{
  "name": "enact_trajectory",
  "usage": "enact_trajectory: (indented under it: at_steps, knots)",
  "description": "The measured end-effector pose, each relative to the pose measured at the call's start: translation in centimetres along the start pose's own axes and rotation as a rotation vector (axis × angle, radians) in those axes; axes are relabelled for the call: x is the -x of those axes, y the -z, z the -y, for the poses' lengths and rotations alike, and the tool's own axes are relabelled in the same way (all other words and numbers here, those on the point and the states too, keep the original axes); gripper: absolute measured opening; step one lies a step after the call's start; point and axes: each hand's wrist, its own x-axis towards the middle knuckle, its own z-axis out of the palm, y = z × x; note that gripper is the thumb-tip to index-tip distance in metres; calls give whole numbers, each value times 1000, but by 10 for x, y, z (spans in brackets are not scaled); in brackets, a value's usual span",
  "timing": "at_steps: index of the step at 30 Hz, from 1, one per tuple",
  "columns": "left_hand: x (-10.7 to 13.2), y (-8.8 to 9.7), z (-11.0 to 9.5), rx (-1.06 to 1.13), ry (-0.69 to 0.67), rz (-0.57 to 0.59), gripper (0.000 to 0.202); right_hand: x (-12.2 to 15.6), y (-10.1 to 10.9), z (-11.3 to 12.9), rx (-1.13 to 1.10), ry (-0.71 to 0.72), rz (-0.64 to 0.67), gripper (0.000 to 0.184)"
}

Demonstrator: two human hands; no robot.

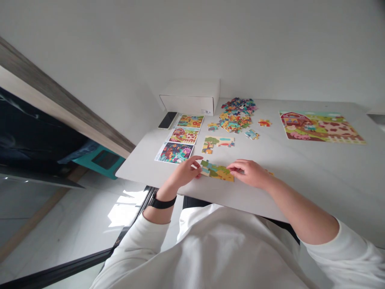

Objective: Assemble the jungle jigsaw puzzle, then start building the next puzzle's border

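A joined strip of jigsaw puzzle pieces [219,171], green and yellow with a light blue left end, lies near the table's front edge. My left hand [187,171] is curled at its left end, with thumb and fingers gripping the edge. At the upper right corner of the strip, my right hand [248,172] pinches the edge between thumb and fingertips. Just beyond is another joined puzzle section [211,141] showing a tree and a cloud. One orange-yellow puzzle piece [268,172] shows partly behind my right wrist.
A heap of loose puzzle pieces [237,114] lies at the back, with a few single pieces around it. Three picture cards [183,135] and a phone [167,120] lie at left before a white box [188,97]. A finished farm puzzle [321,127] lies at right.
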Motion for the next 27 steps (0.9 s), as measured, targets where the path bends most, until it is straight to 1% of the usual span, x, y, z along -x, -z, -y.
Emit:
enact_trajectory:
  at_steps: [2,5,7,12,14,19,23,27]
  knots:
    - [-1,0,0,4,13,8,49,0,0,0,6,10,2,23]
    - [-1,0,1,9,16,8,48,0,3,2,14,8,-20,22]
    - [0,1,1,18,-1,-1,48,-1,8,2,27,-6,-75,22]
    - [3,2,-1,74,-35,-44,51,-2,24,0,30,-90,-276,28]
    - [4,1,-2,107,-40,-42,52,-2,27,-2,28,-122,-316,29]
    - [4,-1,-3,120,-44,-28,53,-2,23,-4,27,-125,-297,27]
    - [3,8,1,86,-22,-63,54,-2,21,-7,40,-112,-280,25]
    - [5,18,5,51,12,-69,54,-1,22,-9,42,-115,-291,24]
